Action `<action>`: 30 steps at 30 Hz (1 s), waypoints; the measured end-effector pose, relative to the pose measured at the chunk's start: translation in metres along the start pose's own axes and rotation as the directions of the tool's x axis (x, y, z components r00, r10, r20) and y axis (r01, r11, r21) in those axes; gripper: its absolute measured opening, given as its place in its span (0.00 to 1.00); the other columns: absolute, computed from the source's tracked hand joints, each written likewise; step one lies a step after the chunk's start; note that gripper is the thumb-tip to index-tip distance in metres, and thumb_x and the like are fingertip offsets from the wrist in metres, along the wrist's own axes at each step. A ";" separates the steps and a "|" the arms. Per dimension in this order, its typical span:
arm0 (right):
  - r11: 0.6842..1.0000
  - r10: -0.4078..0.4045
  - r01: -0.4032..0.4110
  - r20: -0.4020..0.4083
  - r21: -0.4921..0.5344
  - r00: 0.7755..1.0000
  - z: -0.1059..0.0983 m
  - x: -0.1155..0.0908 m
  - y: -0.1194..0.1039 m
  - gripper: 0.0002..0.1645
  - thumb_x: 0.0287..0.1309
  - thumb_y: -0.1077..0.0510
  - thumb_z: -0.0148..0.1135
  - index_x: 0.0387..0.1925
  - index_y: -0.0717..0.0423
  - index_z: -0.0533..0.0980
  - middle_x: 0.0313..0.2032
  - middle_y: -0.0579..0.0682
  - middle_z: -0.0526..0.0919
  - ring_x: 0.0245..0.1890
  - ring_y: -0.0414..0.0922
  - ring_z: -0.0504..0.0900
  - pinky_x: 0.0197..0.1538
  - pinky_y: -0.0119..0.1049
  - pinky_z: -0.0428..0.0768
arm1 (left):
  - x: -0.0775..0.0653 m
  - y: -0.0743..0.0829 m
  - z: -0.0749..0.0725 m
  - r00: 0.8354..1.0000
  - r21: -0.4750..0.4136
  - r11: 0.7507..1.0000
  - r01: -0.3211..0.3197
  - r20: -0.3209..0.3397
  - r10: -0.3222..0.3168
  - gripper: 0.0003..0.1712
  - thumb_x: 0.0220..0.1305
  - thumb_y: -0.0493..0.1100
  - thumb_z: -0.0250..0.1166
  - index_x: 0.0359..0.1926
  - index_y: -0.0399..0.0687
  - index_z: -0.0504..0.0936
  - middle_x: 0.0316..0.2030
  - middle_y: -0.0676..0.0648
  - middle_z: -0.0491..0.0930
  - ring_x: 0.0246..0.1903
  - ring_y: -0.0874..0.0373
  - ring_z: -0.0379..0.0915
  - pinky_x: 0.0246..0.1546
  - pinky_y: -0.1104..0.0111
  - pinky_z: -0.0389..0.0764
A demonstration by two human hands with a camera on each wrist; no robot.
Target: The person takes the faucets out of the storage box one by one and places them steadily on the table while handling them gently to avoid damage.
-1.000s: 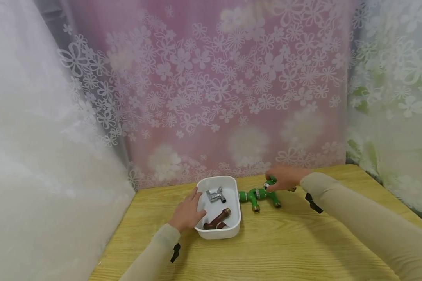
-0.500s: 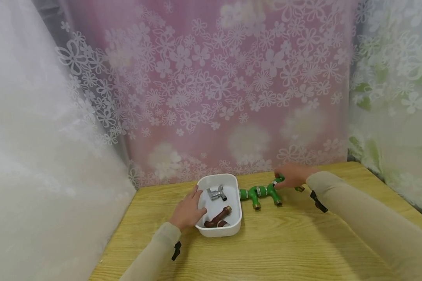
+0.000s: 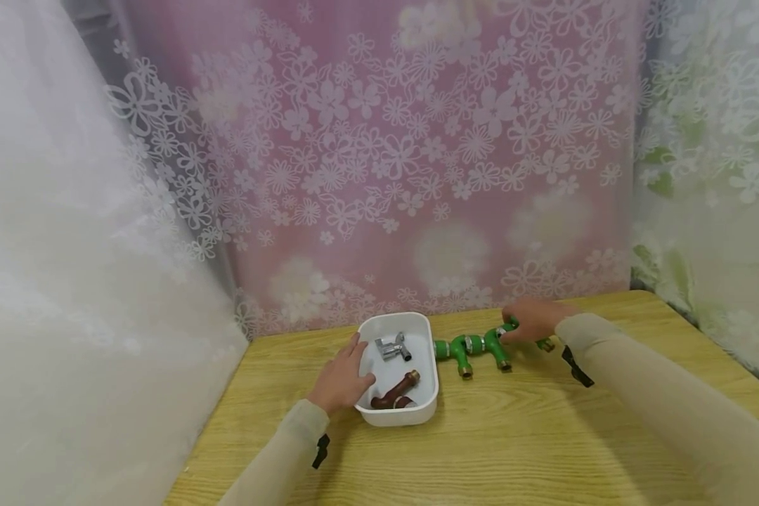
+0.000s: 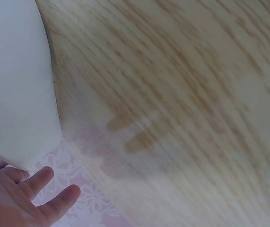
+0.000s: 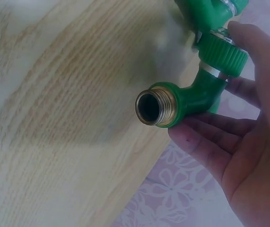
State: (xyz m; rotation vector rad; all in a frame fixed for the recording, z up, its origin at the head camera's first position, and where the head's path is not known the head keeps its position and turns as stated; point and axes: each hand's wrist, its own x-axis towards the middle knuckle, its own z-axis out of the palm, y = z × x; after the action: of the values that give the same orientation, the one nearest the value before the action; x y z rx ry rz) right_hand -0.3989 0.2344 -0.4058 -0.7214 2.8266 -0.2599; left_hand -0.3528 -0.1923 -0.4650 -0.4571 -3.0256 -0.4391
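My right hand (image 3: 534, 320) grips a green tap (image 5: 201, 92) with a brass threaded end. In the right wrist view the thumb is by its ribbed knob (image 5: 223, 56) and the fingers curl under its body. This tap lies at the right end of a row, beside a second green tap (image 3: 496, 349) and a third green tap (image 3: 462, 356). My left hand (image 3: 340, 374), fingers extended and spread, rests against the left side of a white plastic tub (image 3: 400, 417). Inside the tub are a chrome tap (image 3: 392, 347) and a brown tap (image 3: 395, 391).
The wood-grain table (image 3: 512, 443) reaches back to a pink flowered curtain (image 3: 379, 176). White sheeting (image 3: 88, 246) hangs along the left side, and a pale flowered curtain (image 3: 715, 183) along the right.
My right hand has shifted to the right with the green tap and brought it down to the end of the row. My left hand stays at the tub.
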 end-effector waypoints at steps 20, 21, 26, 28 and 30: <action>0.993 0.118 -0.118 0.002 0.023 0.993 0.022 0.006 0.011 0.21 0.66 0.40 0.62 0.29 0.51 0.73 0.23 0.46 0.69 0.22 0.41 0.66 0.29 0.36 0.63 | -0.001 0.003 -0.001 1.000 -0.002 1.000 0.018 0.018 -0.018 0.42 0.67 0.56 0.59 0.77 0.48 0.60 0.81 0.47 0.46 0.75 0.43 0.56 0.66 0.42 0.68; 0.993 0.119 -0.119 0.007 0.021 0.993 0.022 0.006 0.010 0.21 0.67 0.40 0.62 0.30 0.51 0.74 0.23 0.46 0.70 0.22 0.41 0.66 0.29 0.36 0.64 | -0.001 0.003 -0.001 1.000 -0.007 1.000 0.017 0.018 -0.017 0.42 0.67 0.56 0.60 0.77 0.47 0.60 0.80 0.47 0.46 0.75 0.42 0.56 0.66 0.42 0.68; 0.993 0.112 -0.113 0.023 0.030 0.993 0.022 0.007 0.010 0.18 0.67 0.43 0.63 0.30 0.52 0.75 0.24 0.46 0.71 0.23 0.41 0.67 0.30 0.36 0.65 | 0.000 0.002 -0.001 1.000 0.003 1.000 0.021 0.019 -0.021 0.42 0.67 0.56 0.59 0.77 0.47 0.60 0.81 0.48 0.46 0.75 0.42 0.56 0.66 0.41 0.68; 0.995 0.096 -0.097 0.029 0.032 0.995 0.022 0.008 0.011 0.16 0.65 0.46 0.65 0.31 0.53 0.76 0.25 0.47 0.72 0.23 0.42 0.68 0.29 0.37 0.65 | 0.000 0.002 0.000 1.000 0.008 1.000 0.024 0.018 -0.024 0.42 0.67 0.56 0.59 0.77 0.48 0.60 0.81 0.48 0.46 0.75 0.42 0.56 0.66 0.42 0.69; 0.996 0.082 -0.083 0.033 0.038 0.996 0.022 0.009 0.012 0.13 0.64 0.49 0.66 0.34 0.55 0.78 0.27 0.47 0.75 0.24 0.42 0.70 0.30 0.37 0.67 | 0.000 0.002 0.000 0.999 0.009 1.000 0.028 0.016 -0.029 0.42 0.67 0.57 0.58 0.77 0.48 0.60 0.81 0.48 0.46 0.75 0.43 0.56 0.66 0.42 0.68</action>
State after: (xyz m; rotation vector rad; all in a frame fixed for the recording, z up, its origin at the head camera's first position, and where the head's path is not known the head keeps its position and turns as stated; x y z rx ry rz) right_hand -0.4064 0.2377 -0.4315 -0.5936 2.8054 -0.2865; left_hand -0.3523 -0.1906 -0.4646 -0.4196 -3.0518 -0.4261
